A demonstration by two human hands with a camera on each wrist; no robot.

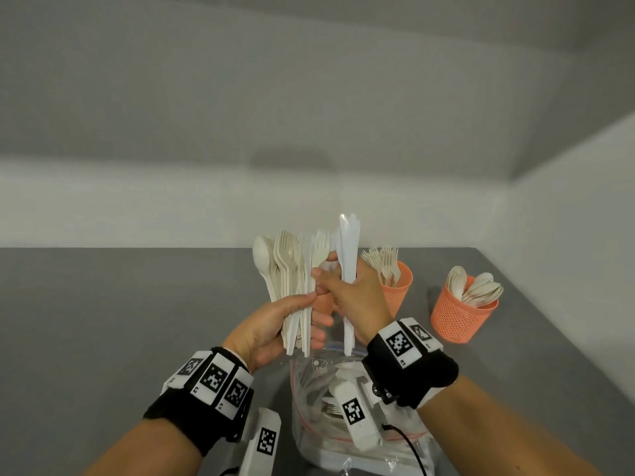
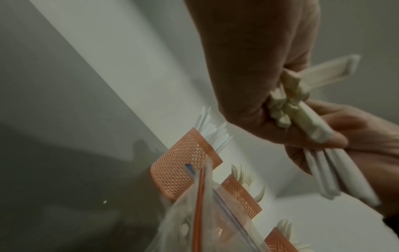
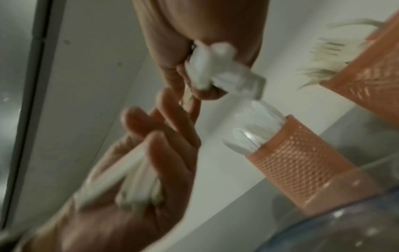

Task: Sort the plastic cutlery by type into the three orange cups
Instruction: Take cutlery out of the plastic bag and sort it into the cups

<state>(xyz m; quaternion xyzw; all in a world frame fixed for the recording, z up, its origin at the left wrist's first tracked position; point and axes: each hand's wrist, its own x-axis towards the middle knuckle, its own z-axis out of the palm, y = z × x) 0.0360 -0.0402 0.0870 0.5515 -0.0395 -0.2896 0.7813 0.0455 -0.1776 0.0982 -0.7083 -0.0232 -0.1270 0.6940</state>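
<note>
Nearest us lies the bag (image 1: 343,407) on the surface; above it our left hand (image 1: 275,324) clasps mixed cutlery (image 1: 292,269), our right hand (image 1: 354,297) clasps knives (image 1: 348,249). Light, stiff, slippery handles want firm mid-shaft pinching.

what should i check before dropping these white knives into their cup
1. Right hand grips the white knives as one bunch: ok.
2. Bunch is knives only: ok in the head view; the handle ends are blurred in the right wrist view.
3. Left hand holds the mixed bundle of spoons, forks and knives apart from the knives: not ok, the hands touch at the fingers.
4. Knife cup upright with room: ok; it already holds white knives.
5. Fork cup and spoon cup each hold one type: ok.
6. Clear bag clear of the path: cannot tell.
</note>
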